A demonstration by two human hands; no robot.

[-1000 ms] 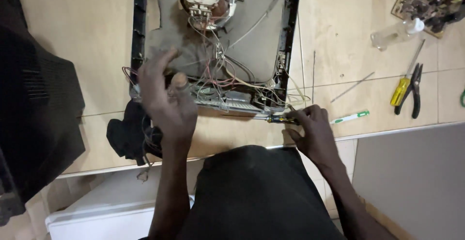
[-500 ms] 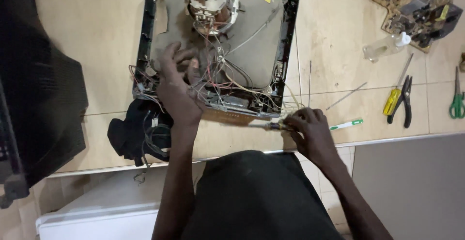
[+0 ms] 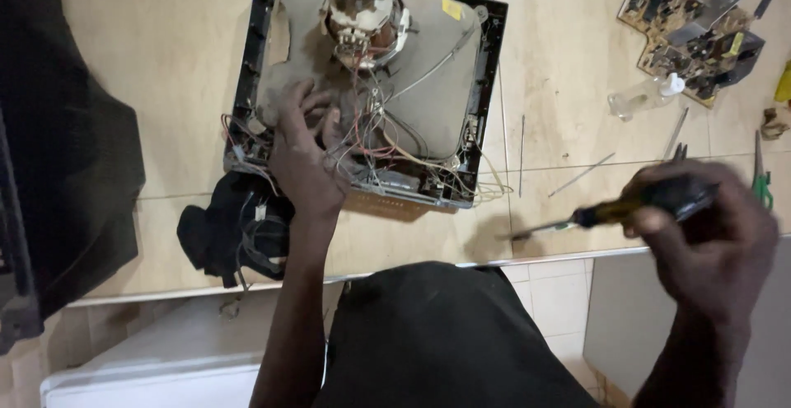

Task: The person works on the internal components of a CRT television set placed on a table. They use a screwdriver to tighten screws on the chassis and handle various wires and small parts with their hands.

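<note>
Seen from above: left hand (image 3: 306, 157) spread open, fingers splayed, pressing on the grey back of a picture tube (image 3: 428, 62) set in a black frame (image 3: 488, 86), fingertips among a tangle of coloured wires (image 3: 375, 140). Right hand (image 3: 709, 235) raised off the floor, curled tight around a screwdriver (image 3: 614, 208) with a black and yellow handle, shaft pointing toward the frame's near corner. Beyond the right hand: a small clear bottle (image 3: 638, 96) and a circuit board (image 3: 696, 21). Beside the left wrist: a black bundle (image 3: 227, 231).
</note>
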